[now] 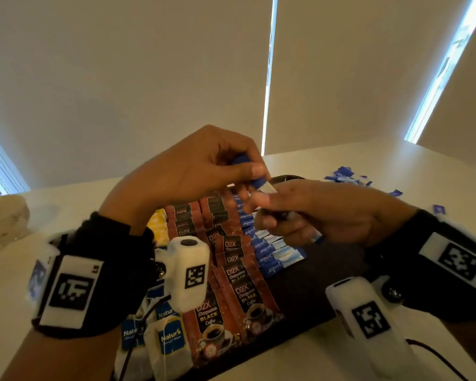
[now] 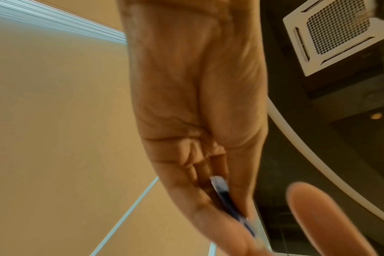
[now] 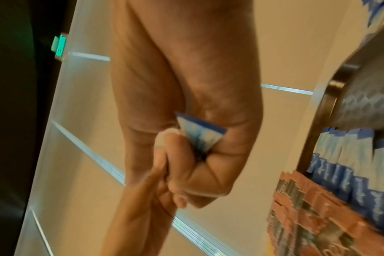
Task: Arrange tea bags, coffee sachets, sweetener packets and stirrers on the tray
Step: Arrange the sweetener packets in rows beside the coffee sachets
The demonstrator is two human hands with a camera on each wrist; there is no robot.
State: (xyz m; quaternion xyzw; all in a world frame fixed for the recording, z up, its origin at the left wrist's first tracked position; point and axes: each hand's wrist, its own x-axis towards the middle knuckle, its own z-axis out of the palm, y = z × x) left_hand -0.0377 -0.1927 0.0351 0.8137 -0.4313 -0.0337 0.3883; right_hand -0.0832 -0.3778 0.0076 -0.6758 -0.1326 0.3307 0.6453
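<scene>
Left hand: I see my left hand (image 1: 193, 166) raised in front of me, back turned to the head camera, fingers curled down, thumb tip pressed toward the forefinger in a pinch.
Left wrist: bent, wrapped in a black band carrying a white camera block.
Right hand: my right hand (image 1: 322, 213) sits just beside and slightly lower than the left, fingers folded into the palm, fingertips (image 3: 175, 173) bunched tight in the right wrist view.
Right wrist: fairly straight, same black band and white block.
Contact: the two hands meet at the fingertips.
Forearms: both bare, entering from the bottom corners.
</scene>
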